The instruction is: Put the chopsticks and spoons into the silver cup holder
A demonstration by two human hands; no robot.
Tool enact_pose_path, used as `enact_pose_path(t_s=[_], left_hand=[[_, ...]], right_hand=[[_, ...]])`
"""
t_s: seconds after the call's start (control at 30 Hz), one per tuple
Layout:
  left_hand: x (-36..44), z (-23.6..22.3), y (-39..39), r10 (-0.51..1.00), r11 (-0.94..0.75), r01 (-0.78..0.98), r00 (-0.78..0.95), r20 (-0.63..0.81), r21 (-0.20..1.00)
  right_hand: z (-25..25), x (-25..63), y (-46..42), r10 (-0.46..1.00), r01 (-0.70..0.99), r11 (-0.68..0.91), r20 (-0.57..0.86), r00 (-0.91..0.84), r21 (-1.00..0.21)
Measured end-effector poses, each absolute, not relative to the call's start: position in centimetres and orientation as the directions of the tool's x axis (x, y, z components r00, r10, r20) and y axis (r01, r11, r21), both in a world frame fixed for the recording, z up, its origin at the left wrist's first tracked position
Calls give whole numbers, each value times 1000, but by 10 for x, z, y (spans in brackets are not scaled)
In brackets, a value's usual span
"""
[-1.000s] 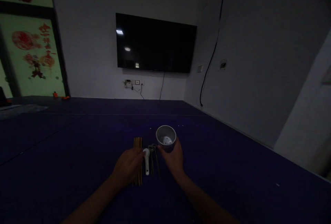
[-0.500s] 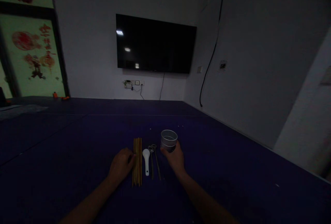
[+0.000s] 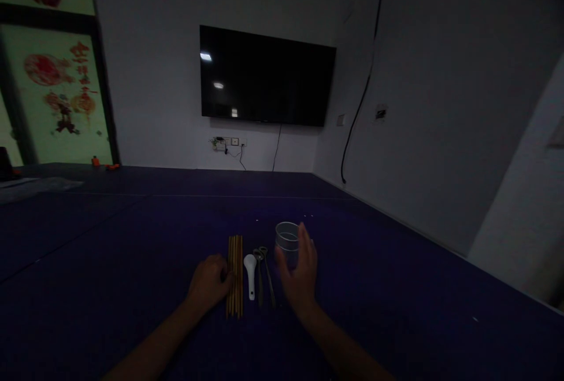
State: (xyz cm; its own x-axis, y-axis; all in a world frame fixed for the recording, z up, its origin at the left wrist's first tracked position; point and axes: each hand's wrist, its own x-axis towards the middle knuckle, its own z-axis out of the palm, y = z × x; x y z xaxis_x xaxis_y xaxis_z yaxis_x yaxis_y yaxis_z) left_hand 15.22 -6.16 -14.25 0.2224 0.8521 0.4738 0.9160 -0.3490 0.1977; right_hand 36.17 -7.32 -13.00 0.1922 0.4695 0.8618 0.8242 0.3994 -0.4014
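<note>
My left hand (image 3: 210, 280) rests on the blue surface with its fingers curled in, nothing visible inside them. Its thumb side meets the left edge of a row of several wooden chopsticks (image 3: 235, 278). Right of the chopsticks lie a white soup spoon (image 3: 251, 275) and two long-handled metal spoons (image 3: 259, 275), handles toward me. A clear cup (image 3: 287, 237) stands upright beyond them to the right. In front of the cup and at its right side, my right hand (image 3: 301, 275) is open, fingers raised and thumb apart, hiding part of it. Whether it touches the cup I cannot tell.
The blue surface (image 3: 176, 216) reaches back to the wall, where a black television (image 3: 267, 76) hangs. A dark cable (image 3: 359, 108) runs down the right wall. Small orange items (image 3: 96, 161) and a clear plastic sheet (image 3: 39, 188) lie at the far left.
My right hand has let go of the cup; its fingers have straightened upward. The cup now stands on the surface. My left hand and the chopsticks have barely moved.
</note>
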Motion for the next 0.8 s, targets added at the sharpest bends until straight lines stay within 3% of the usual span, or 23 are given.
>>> enact_pose_path(t_s=[0.07, 0.13, 0.23, 0.53, 0.8], left_hand=[[153, -141, -62, 859, -339, 921, 220, 462, 193], [154, -140, -63, 863, -339, 921, 223, 454, 192], [155, -140, -63, 863, -338, 923, 225, 452, 185], [153, -139, -62, 905, -282, 941, 197, 376, 186], [156, -135, -64, 929, -249, 954, 186, 320, 165]], right_hand=[[-128, 355, -82, 467, 804, 557, 879, -98, -206], [-131, 349, -88, 466, 727, 681, 816, -341, -85], [-137, 342, -89, 515, 657, 750, 691, -507, -77], [-145, 340, -79, 705, 709, 673, 476, -526, -212], [-150, 339, -77, 701, 680, 681, 508, -501, -271]])
